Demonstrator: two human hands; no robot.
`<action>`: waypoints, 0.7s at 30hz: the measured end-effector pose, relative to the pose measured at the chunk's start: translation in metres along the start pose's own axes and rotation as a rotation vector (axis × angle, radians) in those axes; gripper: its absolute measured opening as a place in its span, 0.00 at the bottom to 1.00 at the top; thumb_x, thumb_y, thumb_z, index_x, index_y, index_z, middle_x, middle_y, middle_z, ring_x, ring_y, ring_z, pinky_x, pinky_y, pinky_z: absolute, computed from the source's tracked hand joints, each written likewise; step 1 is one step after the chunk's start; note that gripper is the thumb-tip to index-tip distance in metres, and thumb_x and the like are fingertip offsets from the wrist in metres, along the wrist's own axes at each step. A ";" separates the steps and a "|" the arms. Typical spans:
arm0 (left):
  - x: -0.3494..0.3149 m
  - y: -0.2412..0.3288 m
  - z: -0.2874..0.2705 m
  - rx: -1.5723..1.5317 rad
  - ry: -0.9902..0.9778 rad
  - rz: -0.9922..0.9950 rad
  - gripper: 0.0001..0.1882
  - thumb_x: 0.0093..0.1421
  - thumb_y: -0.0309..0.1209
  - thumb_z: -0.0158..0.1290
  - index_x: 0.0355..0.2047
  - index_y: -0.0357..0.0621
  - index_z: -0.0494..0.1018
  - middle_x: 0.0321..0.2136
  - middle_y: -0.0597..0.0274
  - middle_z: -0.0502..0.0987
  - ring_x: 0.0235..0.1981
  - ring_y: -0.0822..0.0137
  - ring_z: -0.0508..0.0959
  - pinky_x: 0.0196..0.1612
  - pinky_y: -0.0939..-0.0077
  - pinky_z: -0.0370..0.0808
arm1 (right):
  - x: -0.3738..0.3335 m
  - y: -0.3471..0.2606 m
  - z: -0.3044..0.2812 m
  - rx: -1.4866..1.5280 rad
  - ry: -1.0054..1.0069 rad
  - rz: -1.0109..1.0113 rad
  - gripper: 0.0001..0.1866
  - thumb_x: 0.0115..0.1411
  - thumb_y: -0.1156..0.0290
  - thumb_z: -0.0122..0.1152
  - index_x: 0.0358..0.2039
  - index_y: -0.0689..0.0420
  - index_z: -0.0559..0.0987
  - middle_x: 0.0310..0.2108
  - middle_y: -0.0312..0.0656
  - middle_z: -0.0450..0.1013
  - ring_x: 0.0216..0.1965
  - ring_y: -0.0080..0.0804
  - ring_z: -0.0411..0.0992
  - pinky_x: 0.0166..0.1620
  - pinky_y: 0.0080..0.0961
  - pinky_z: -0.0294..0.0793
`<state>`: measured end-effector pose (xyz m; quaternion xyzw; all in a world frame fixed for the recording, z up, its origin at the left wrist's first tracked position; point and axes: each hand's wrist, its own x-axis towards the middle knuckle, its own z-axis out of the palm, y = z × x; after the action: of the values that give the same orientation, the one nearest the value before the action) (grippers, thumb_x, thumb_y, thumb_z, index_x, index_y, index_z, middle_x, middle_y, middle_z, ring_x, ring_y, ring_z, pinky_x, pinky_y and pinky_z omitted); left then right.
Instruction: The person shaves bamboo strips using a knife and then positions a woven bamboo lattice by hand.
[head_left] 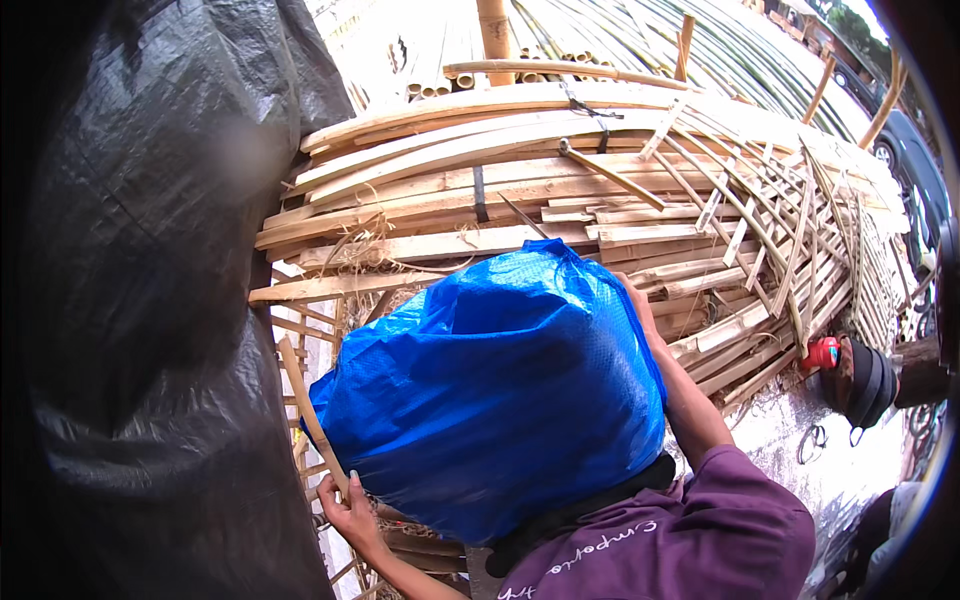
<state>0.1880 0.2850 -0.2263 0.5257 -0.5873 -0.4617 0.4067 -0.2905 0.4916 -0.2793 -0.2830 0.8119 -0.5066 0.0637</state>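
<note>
Neither my left hand nor my right hand shows in this view. Close in front of me, a person in a purple shirt (690,535) bends forward, back turned to me. A crumpled blue plastic sheet (480,400) drapes over where that person's head would be, with dark cloth (590,510) below it. The person's left hand (350,517) grips the lower end of a narrow bamboo strip (312,420). Their right arm (690,395) reaches up along the sheet's right edge; its fingers are mostly hidden behind the sheet.
Split bamboo slats (420,205) lie stacked across the far side, some bound with black straps. Loose strips (790,240) cross at the right. A dark tarp (170,300) hangs at the left. A black bag (872,385) and a red object (822,352) sit at the right.
</note>
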 end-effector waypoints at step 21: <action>0.047 0.077 0.114 0.051 -0.189 0.072 0.24 0.58 0.24 0.60 0.55 0.36 0.69 0.23 0.71 0.69 0.23 0.82 0.64 0.22 0.86 0.60 | -0.077 0.066 -0.123 -0.863 0.155 0.183 0.31 0.45 0.72 0.68 0.52 0.55 0.72 0.43 0.45 0.72 0.47 0.46 0.69 0.49 0.41 0.67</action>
<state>0.0537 0.2533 -0.1797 0.4684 -0.6531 -0.4794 0.3524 -0.3003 0.6505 -0.2913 -0.1722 0.9730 -0.1335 -0.0766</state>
